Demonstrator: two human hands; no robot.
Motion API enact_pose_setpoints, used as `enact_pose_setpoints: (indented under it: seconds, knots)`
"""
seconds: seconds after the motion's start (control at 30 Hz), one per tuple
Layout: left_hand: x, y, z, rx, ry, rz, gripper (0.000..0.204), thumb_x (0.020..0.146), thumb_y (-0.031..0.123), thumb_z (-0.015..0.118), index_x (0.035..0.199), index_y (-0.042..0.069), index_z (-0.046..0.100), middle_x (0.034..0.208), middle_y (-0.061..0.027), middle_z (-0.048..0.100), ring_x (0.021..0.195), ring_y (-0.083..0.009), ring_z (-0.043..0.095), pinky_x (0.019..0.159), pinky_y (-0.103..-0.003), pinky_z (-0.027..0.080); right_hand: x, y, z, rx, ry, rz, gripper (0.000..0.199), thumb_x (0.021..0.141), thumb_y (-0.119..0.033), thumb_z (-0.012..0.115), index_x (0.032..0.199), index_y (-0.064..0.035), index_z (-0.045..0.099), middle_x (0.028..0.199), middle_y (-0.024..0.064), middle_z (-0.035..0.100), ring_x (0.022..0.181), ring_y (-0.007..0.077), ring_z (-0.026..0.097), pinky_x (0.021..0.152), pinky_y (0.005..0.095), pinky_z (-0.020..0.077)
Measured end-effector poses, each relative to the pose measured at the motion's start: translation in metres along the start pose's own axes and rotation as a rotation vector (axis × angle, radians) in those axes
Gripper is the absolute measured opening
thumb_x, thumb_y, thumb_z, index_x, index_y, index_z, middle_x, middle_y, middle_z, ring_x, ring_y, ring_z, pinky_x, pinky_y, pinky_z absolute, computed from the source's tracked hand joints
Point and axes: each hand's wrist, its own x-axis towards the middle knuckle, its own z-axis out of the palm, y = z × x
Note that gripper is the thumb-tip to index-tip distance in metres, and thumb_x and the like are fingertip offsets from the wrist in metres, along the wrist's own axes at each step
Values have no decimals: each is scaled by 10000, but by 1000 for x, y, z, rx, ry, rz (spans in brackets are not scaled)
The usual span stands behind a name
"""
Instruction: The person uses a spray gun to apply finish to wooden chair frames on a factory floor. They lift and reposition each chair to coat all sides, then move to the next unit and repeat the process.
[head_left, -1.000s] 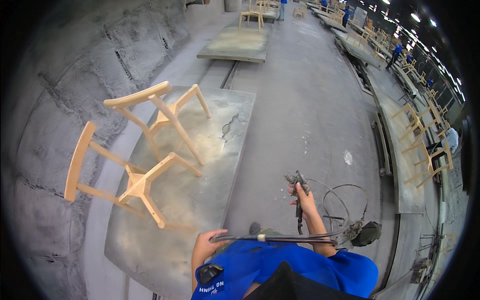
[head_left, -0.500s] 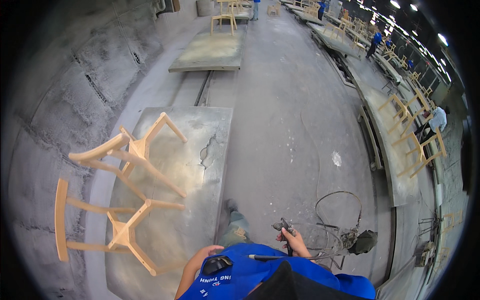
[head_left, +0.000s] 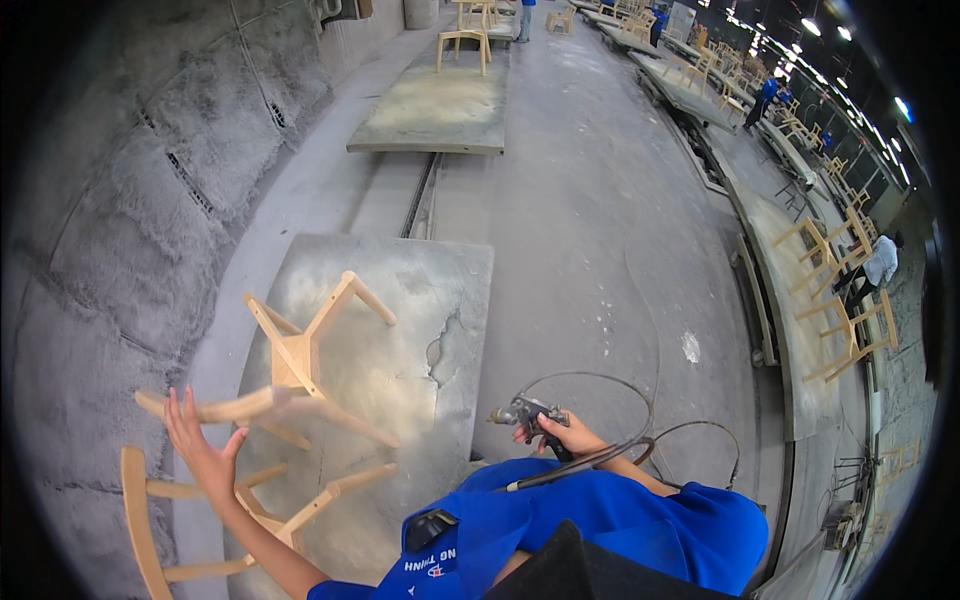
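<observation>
My left hand (head_left: 205,450) reaches out over the left platform, fingers spread and thumb apart. It overlaps the curved back rail of a bare wooden chair frame (head_left: 295,355); whether it presses on the rail I cannot tell. The rail and one leg are blurred. Closer to me is a second wooden chair frame (head_left: 140,515), partly hidden behind my left forearm. Both frames show crossed seat supports and no seat. My right hand (head_left: 572,436) is wrapped round the grip of a spray gun (head_left: 530,412), its nozzle pointing left toward the chairs. A dark hose trails from the gun.
Both chairs stand on a grey, worn metal platform (head_left: 400,330). Beyond it, another platform (head_left: 430,110) carries more chairs. On the right, a long platform (head_left: 770,260) holds chairs, with a person (head_left: 880,262) beside it. A dusty grey wall (head_left: 150,200) runs along the left.
My left hand has moved from my waist out to the farther chair's back rail. That rail has swung nearer to me. My right hand has raised the spray gun and brought it leftward.
</observation>
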Motion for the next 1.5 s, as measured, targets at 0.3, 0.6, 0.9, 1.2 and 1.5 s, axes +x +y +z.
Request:
enact_pose_setpoints:
  seconds: [0.3,0.6,0.9,1.2,1.5]
  knots:
    - [20,-30,42,-96,-178,3,1088,598,920,571,1208,22,647,913,-122,582,922,-336,553,958,-496,398,103,-23,-50,-56,-74,81,451,1064,-459,469,1294,-79,554,1110,65,666,1001,158,631,730,302,533]
    - [101,178,138,-8,37,-213,765,585,503,884,1197,86,692,978,-82,640,950,-301,573,913,-445,406,244,-73,-145,-69,-18,-52,652,1045,-601,380,1326,-29,517,954,57,677,842,135,654,599,241,473]
    - [197,282,183,220,-62,-148,666,502,456,917,1004,76,701,902,-77,677,881,-302,630,831,-436,470,362,-145,-228,-20,111,-129,1008,887,-877,162,1160,-14,604,1010,102,672,1024,210,649,608,310,523]
    - [199,323,186,394,-51,-59,634,443,584,922,749,88,673,692,-48,637,629,-275,590,628,-382,448,491,-182,-236,122,91,49,800,1014,-718,188,996,-48,624,776,40,617,597,102,531,486,236,407]
    - [302,256,159,555,44,-470,609,644,589,880,753,23,683,584,-74,519,547,-207,444,519,-380,347,652,-217,-137,180,-142,160,845,967,-788,215,1048,-43,604,737,43,612,629,131,609,430,242,347]
